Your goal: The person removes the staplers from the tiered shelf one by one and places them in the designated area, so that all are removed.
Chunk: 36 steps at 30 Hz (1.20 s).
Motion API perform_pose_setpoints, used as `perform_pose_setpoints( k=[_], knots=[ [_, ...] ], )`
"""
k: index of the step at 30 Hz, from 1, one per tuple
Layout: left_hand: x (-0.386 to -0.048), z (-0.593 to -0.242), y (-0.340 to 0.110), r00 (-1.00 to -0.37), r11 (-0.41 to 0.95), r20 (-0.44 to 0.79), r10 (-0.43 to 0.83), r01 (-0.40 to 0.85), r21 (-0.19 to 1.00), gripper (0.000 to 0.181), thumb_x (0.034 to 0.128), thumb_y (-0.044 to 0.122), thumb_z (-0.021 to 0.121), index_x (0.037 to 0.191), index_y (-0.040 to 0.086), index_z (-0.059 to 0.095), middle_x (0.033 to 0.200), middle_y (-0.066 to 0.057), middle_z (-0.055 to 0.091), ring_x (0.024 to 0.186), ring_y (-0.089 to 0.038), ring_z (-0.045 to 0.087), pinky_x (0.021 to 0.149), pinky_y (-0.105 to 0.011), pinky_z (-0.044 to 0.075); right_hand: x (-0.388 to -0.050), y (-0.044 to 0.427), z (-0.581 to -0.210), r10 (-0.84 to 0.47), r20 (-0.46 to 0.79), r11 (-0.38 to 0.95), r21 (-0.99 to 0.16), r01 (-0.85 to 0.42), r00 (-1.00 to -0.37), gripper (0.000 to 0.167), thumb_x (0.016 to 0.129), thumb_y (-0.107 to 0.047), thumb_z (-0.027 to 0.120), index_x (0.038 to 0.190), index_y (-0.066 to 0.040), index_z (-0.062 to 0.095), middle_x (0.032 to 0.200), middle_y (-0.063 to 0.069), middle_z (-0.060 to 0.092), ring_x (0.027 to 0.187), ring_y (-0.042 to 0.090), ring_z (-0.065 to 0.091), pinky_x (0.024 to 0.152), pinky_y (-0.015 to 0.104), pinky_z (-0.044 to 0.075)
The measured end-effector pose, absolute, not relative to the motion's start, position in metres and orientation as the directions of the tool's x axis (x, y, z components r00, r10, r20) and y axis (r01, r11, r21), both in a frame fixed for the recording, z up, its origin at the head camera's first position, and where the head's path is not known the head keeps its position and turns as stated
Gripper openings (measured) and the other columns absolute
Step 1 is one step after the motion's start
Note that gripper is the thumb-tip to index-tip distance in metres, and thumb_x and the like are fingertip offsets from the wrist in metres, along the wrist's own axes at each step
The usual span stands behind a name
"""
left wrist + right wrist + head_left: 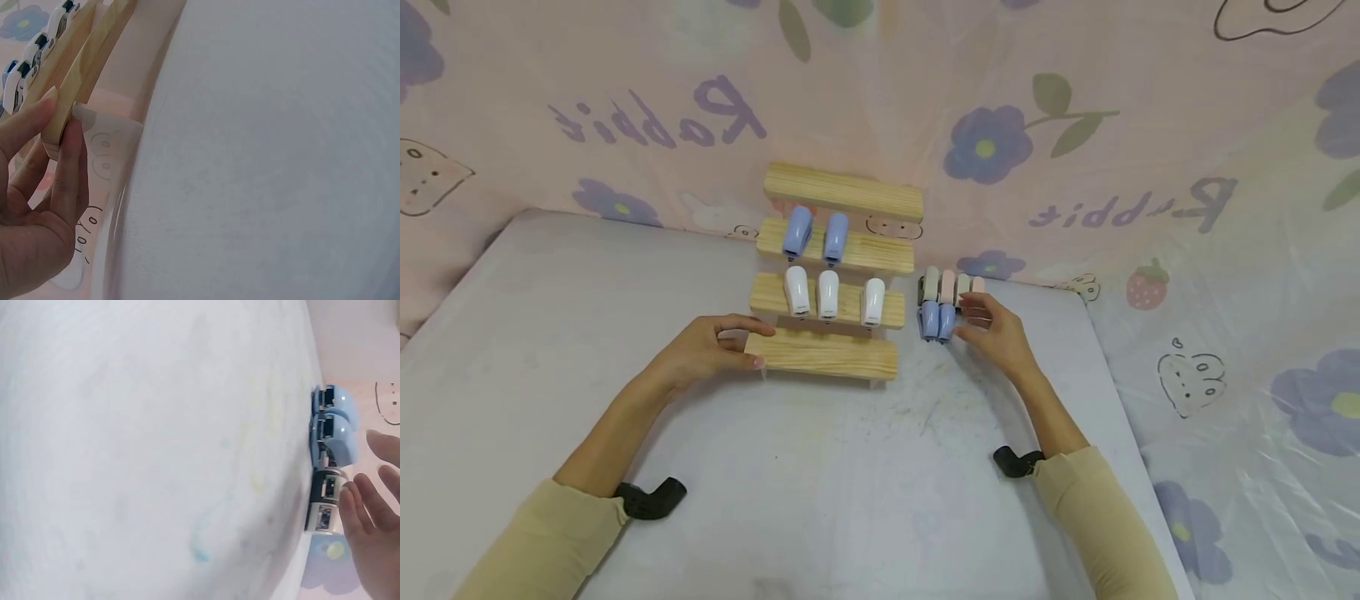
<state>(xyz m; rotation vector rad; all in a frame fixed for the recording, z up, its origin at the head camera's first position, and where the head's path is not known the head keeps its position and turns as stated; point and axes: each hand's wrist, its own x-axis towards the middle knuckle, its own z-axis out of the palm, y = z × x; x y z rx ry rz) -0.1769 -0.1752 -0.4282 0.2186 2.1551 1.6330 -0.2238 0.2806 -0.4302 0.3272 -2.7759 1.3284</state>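
Note:
My left hand (pixel 711 350) pinches the left end of the lowest plank of a stepped wooden rack (pixel 823 354), thumb on top and fingers beneath in the left wrist view. Three white mini staplers (pixel 828 294) stand on the plank above it, and two blue staplers (pixel 836 237) on the one above that. Beside a cluster on the table to the right, my right hand (pixel 1000 333) has its fingers spread and gently bent, gripping nothing. That cluster has two blue staplers (pixel 946 321) in front and green and pink staplers (pixel 947 285) behind, partly hidden by my fingers.
The rack's top plank (pixel 842 190) bears nothing. A white tabletop (pixel 835 467) runs back to a patterned cloth (pixel 865 92) hanging close behind the rack. Black curved pieces (pixel 651 498) stick out at both wrists.

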Motion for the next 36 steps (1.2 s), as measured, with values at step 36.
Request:
perform_pose_setpoints(
  k=[36],
  knots=[
    [-0.177,-0.429,-0.176,-0.898,0.322,-0.229,0.375,-0.105,0.941,0.053,0.0796,0.016,0.084,0.128,0.007,0.065,0.151,-0.014,0.041,0.107,-0.029,0.057,0.093,-0.042,0.041,-0.206,0.206,-0.362,-0.233,0.525,0.308,-0.759,-0.574,-0.819,0.044,0.081,0.019,0.069,0.123,0.019,0.055,0.117,0.036,0.059,0.105,0.049,0.059,0.092,0.056,0.047]
  ],
)
